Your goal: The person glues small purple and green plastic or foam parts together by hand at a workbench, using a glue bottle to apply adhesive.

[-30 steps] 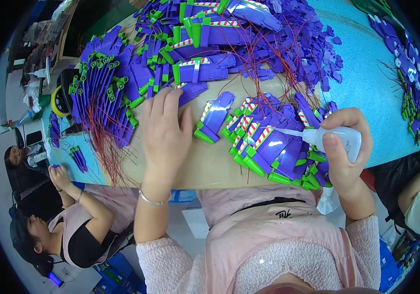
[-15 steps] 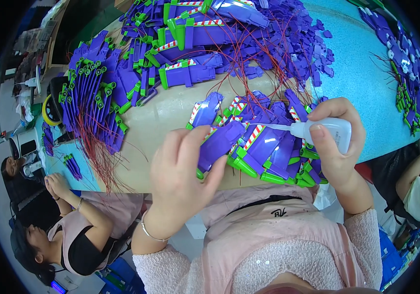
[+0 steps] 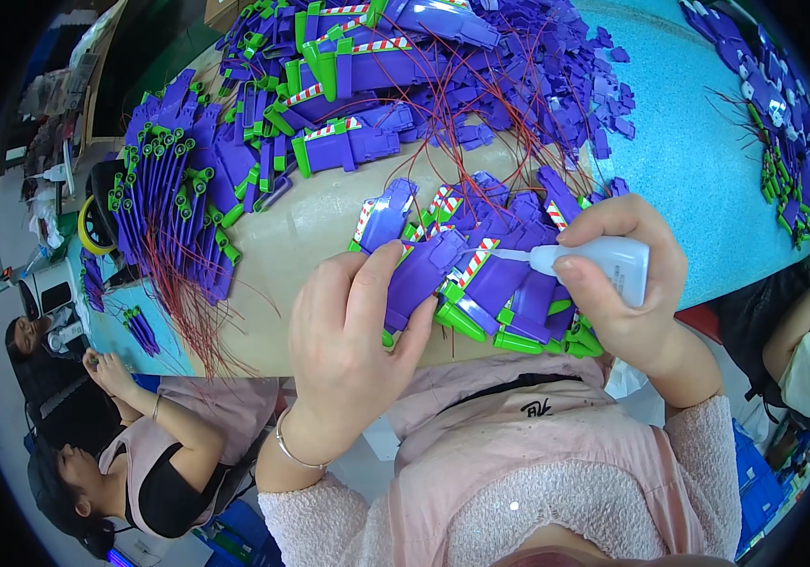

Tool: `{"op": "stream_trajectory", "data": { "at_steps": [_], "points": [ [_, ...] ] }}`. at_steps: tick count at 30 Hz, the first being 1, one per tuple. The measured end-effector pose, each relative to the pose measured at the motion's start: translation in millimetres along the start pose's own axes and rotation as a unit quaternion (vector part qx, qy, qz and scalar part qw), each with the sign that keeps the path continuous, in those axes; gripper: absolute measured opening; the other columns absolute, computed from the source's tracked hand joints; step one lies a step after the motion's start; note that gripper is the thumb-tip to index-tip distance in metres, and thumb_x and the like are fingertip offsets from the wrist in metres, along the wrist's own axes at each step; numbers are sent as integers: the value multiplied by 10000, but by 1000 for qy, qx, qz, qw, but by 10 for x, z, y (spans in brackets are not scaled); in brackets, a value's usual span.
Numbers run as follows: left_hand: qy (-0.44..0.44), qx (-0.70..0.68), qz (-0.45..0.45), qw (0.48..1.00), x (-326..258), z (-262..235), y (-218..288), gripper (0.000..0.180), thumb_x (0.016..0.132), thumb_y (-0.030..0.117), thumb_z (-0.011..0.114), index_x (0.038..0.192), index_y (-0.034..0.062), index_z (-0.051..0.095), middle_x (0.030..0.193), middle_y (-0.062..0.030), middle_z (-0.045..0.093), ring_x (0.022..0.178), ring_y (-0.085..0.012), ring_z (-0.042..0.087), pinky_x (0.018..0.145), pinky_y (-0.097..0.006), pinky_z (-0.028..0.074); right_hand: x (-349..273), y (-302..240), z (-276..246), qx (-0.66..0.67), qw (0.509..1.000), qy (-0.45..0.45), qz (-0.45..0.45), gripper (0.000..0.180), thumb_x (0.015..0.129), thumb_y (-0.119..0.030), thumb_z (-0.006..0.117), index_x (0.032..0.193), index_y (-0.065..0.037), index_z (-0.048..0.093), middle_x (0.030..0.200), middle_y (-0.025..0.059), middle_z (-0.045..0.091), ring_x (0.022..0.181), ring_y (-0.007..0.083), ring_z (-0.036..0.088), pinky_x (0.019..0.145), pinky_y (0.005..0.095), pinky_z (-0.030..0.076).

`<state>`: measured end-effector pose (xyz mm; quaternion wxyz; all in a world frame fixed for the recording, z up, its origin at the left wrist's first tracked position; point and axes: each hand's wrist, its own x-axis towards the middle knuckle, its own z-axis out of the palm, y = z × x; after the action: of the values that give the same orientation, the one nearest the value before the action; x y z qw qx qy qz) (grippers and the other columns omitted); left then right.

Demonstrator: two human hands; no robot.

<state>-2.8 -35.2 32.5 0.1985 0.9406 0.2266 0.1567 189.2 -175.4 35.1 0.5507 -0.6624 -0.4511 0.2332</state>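
Between its thumb and fingers, my left hand [image 3: 353, 307] grips a flat purple plastic part [image 3: 424, 269], tilted over the near pile. My right hand [image 3: 636, 293] is closed round a white squeeze bottle [image 3: 620, 263] with a long thin nozzle. The bottle lies nearly level and its nozzle points left; the tip is at or close to the part's right edge, and contact cannot be made out. Beneath both hands is a pile of purple and green plastic pieces [image 3: 499, 283] with red-and-white striped strips.
Purple and green parts [image 3: 358, 71] with thin red wires [image 3: 452, 94] heap up at the back. Long purple sticks with green ends [image 3: 164, 180] lie at the left. More parts [image 3: 783, 123] are at the far right. A co-worker [image 3: 159, 444] sits at the left.
The bottle in my right hand has shifted a little left and down, its nozzle tip now lower beside the purple part. My left hand keeps its grip, almost still.
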Motion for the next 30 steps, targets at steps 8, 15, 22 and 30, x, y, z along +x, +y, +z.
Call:
{"op": "stream_trajectory", "data": {
  "at_steps": [8, 15, 22, 30],
  "points": [
    [36, 85, 66, 993, -25, -14, 53, 543, 641, 5, 789, 1153, 32, 612, 935, -109, 533, 813, -250, 530, 685, -346, 440, 38, -67, 14, 36, 999, 25, -4, 206, 768, -48, 760, 922, -8, 630, 847, 75, 643, 726, 124, 625, 619, 248, 484],
    [50, 92, 65, 992, -19, 18, 28, 471, 692, 89, 772, 1138, 35, 633, 954, -97, 548, 808, -260, 547, 681, -358, 450, 13, -13, -21, 25, 999, 24, -18, 203, 788, -35, 738, 940, 2, 609, 860, 69, 626, 736, 106, 600, 628, 231, 468],
    [7, -39, 11, 999, 175, 223, -282, 308, 780, 70, 687, 1072, -5, 625, 1007, -178, 572, 913, -339, 564, 812, -421, 458, -28, -14, -43, 54, 997, 45, 33, 203, 809, -32, 711, 959, 2, 579, 880, 56, 610, 748, 84, 568, 639, 218, 450],
    [82, 142, 34, 986, 659, 222, -777, 379, 732, 103, 705, 1072, 37, 552, 1014, -130, 588, 929, -318, 555, 790, -416, 436, -34, -10, -51, 42, 998, 40, 28, 198, 816, -37, 702, 963, 2, 575, 885, 55, 604, 753, 79, 558, 644, 213, 443]
  ]
}}
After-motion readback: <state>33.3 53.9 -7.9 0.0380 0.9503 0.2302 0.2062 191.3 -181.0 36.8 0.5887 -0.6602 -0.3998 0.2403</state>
